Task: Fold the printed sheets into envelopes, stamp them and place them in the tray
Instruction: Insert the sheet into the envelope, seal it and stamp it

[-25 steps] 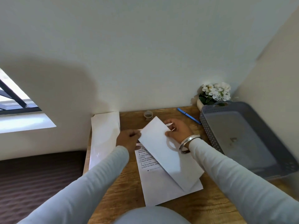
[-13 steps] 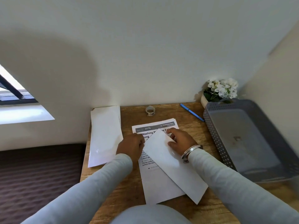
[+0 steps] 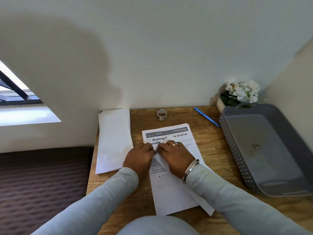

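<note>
Lowered flat now, the folded sheet (image 3: 207,208) lies beneath the right hand (image 3: 176,157), grip spread; left hand (image 3: 138,157) grip unclear. Enveloping, stamping, gray tray (image 3: 227,133) remain.

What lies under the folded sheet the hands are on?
A printed sheet, header readable, on the desk. The folded sheet, left hand and right hand cover its middle text.

The printed sheet (image 3: 171,138) reads "3079", "Dexterous Hand", "Washing", "Exterior".

Both arms reach forward, left hand (image 3: 138,156) and right hand (image 3: 176,157) palms down, fingers (image 3: 149,148) almost meeting.
</note>
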Available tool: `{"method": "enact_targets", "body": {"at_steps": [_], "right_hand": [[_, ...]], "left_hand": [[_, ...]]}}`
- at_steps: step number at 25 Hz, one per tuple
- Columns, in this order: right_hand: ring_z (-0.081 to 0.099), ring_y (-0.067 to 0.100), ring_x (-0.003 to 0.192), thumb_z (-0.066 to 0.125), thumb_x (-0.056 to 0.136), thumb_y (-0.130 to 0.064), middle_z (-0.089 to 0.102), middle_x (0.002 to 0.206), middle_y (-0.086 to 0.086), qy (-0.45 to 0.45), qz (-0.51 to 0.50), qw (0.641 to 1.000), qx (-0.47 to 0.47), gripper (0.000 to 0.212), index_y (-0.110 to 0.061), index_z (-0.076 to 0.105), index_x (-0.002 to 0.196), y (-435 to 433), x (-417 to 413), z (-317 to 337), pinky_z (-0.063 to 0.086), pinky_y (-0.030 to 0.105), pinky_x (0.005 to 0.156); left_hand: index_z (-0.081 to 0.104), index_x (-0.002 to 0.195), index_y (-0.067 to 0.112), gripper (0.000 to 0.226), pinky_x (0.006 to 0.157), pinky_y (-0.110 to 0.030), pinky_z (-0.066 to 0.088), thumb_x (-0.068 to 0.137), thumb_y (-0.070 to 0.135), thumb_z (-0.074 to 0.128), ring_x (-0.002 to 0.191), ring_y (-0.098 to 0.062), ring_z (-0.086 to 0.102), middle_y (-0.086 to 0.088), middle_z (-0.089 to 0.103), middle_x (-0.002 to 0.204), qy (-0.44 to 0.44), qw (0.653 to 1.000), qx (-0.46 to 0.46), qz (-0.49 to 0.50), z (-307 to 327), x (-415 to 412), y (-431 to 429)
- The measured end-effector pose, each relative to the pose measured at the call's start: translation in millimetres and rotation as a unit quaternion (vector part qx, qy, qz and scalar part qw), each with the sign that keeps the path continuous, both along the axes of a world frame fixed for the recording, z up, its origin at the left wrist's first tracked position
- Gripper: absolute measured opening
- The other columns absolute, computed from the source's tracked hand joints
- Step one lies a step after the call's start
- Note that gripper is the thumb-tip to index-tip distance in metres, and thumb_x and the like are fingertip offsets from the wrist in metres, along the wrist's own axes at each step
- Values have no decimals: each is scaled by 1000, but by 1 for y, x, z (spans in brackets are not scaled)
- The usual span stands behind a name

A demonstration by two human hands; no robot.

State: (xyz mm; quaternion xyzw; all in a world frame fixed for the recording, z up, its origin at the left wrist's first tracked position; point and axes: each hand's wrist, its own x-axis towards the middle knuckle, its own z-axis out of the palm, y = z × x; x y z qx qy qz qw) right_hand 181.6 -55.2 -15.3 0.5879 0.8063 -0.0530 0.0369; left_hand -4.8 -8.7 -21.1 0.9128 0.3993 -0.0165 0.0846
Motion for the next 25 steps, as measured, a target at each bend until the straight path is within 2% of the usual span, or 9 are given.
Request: {"method": "enact_targets", "body": {"at_steps": [5, 8, 10, 13, 15, 16, 19, 22, 25], "right_hand": [[39, 29, 135, 58, 86, -15, 39, 153, 2, -24, -83, 996, -18, 65, -18, 40, 148, 25, 33, 14, 38, 45, 110], [34, 28, 139, 59, 86, -14, 38, 154, 0, -3, -89, 995, -42, 67, -20, 40, 150, 28, 37, 14, 35, 44, 113], [33, 27, 140, 59, 87, -16, 38, 155, -1, 0, -86, 995, -51, 67, -22, 38, 151, 27, 39, 14, 35, 43, 113], [33, 27, 140, 60, 88, -21, 38, 154, -1, -4, -82, 995, -58, 67, -23, 38, 151, 29, 42, 15, 36, 43, 112], [33, 27, 140, 58, 89, -22, 39, 154, 0, -4, -83, 995, -57, 66, -23, 37, 151, 29, 43, 15, 36, 43, 112], [33, 27, 140, 58, 88, -21, 38, 154, -1, -2, -84, 995, -54, 66, -23, 37, 151, 28, 42, 13, 36, 43, 112], [33, 26, 140, 56, 88, -18, 38, 154, -1, 3, -83, 995, -47, 66, -24, 37, 151, 27, 42, 9, 36, 43, 111], [34, 27, 138, 56, 87, -16, 40, 152, 0, -4, -85, 996, -37, 64, -21, 40, 149, 26, 38, 15, 36, 43, 111], [41, 30, 130, 57, 82, -10, 48, 141, 2, -5, -30, 999, -8, 56, -16, 51, 137, 10, 8, 16, 41, 44, 104]], "left_hand": [[70, 118, 15, 53, 76, -42, 61, 71, 31, 87, 107, -31, 62, -5, 67, 117, 24, 1000, 3, -10, 1, 0, -4], [67, 123, 10, 56, 93, -49, 53, 72, 29, 83, 114, -34, 59, -10, 65, 123, 47, 998, 37, -31, 7, 12, -8], [55, 137, 9, 59, 109, -53, 38, 83, 26, 73, 130, -36, 46, -12, 54, 139, 54, 996, 57, -41, 13, 26, -7], [39, 149, 11, 63, 118, -52, 22, 91, 22, 63, 142, -35, 28, -11, 39, 152, 71, 995, 64, -40, 18, 40, -3], [41, 148, 13, 67, 118, -52, 24, 89, 27, 68, 141, -35, 33, -10, 42, 151, 66, 996, 48, -42, 16, 29, -6], [47, 144, 14, 68, 116, -53, 30, 84, 31, 74, 136, -35, 40, -9, 49, 146, 59, 996, 44, -45, 14, 18, -10], [69, 121, 18, 64, 98, -53, 48, 64, 37, 89, 113, -30, 61, -3, 68, 119, 51, 996, 57, -47, 2, -12, -20], [70, 118, 18, 62, 96, -55, 50, 62, 35, 91, 112, -31, 62, -3, 68, 115, 41, 996, 64, -46, -1, -15, -25], [70, 118, 20, 58, 98, -53, 48, 66, 36, 88, 111, -28, 61, 0, 68, 114, 31, 996, 78, -33, -1, -14, -26]]}}
